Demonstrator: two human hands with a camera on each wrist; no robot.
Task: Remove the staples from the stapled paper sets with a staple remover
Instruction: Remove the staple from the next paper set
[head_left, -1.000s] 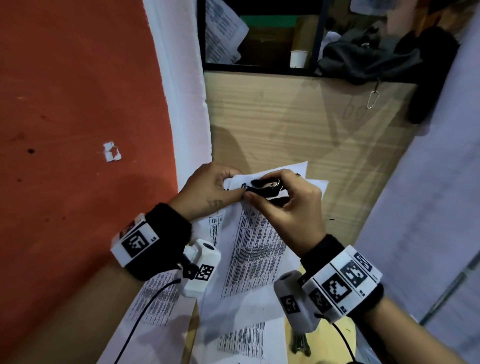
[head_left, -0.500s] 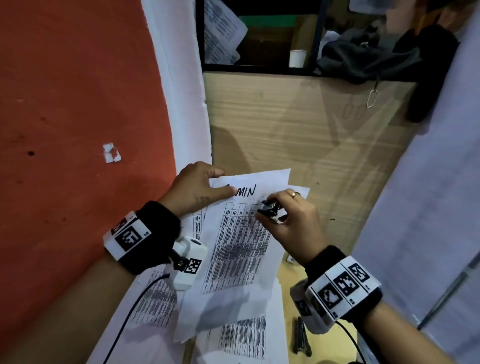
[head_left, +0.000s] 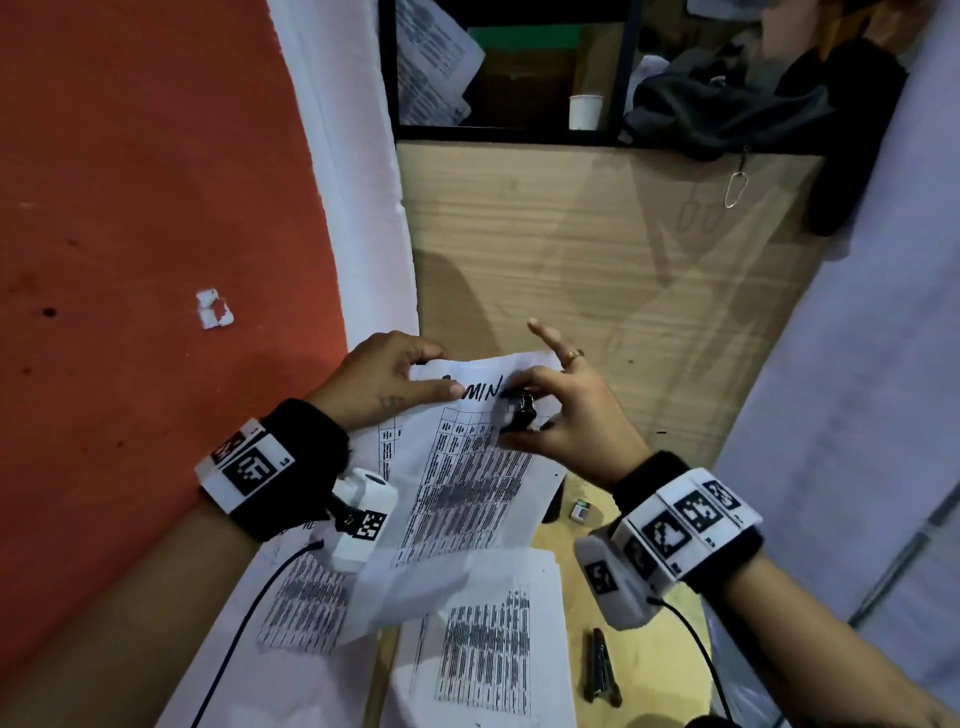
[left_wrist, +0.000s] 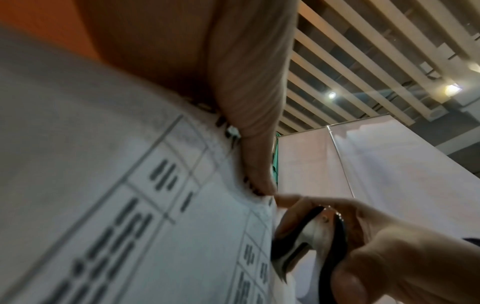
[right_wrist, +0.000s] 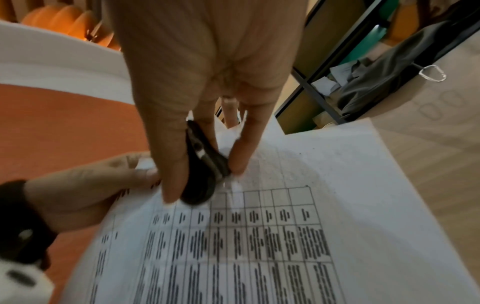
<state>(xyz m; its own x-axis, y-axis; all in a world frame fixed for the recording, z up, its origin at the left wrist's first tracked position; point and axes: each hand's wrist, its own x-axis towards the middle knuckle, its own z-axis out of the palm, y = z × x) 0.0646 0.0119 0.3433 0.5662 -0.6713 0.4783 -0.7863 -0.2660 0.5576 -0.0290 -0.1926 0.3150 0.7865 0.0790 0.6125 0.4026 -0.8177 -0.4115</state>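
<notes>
Stapled paper set (head_left: 467, 467) lies over a wooden desk (head_left: 597, 249) in the head view, its top corner pinched by the left hand (head_left: 387, 379); the right hand (head_left: 561, 415) grips a black staple remover (head_left: 519, 413) at the upper edge, index finger lifted. Loose printed sheets (head_left: 488, 644) and a dark stapler (head_left: 601, 667) lie nearer. Only the left wrist view shows the remover's metal claws (left_wrist: 291, 259) beside the page edge. From the right wrist, thumb and finger squeeze the remover (right_wrist: 201, 164) against the printed table.
</notes>
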